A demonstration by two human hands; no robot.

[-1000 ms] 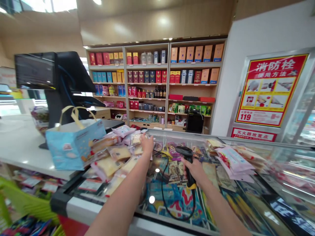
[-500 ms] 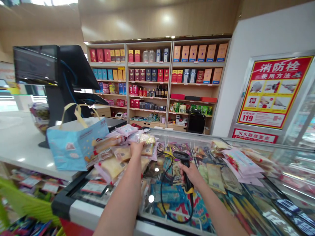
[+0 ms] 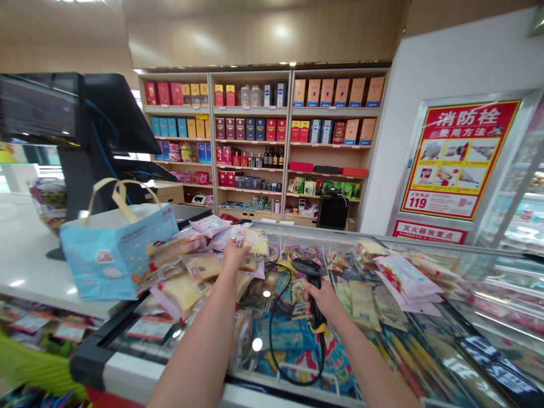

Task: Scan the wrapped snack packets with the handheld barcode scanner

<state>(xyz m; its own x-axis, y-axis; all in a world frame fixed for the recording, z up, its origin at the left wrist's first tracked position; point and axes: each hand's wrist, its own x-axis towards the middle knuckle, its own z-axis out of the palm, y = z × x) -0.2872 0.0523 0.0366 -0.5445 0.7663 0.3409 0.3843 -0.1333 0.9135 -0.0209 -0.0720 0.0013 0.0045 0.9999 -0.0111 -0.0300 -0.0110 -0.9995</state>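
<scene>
My left hand [image 3: 233,256] is closed on the edge of a small pale-yellow food packet [image 3: 257,240], at the far end of a pile of bagged bread [image 3: 182,290]. My fingertips are partly hidden behind the packet. My right hand [image 3: 322,298] is wrapped round the handle of a black and yellow barcode scanner [image 3: 311,267], its head pointing left and away from me. A black cable [image 3: 271,334] loops from the scanner over the glass top of the freezer [image 3: 255,369].
A light blue carrier bag [image 3: 114,255] stands at left before a black till screen [image 3: 40,110]. More packets, pink ones [image 3: 410,276] among them, lie on the glass at right. A phone-like dark panel [image 3: 497,362] sits near the right edge. Shelves of boxes [image 3: 250,129] line the back.
My view has turned slightly to the right, so everything sits further left. The packet in my left hand is lifted and tilted up a little. My right hand keeps its hold on the scanner.
</scene>
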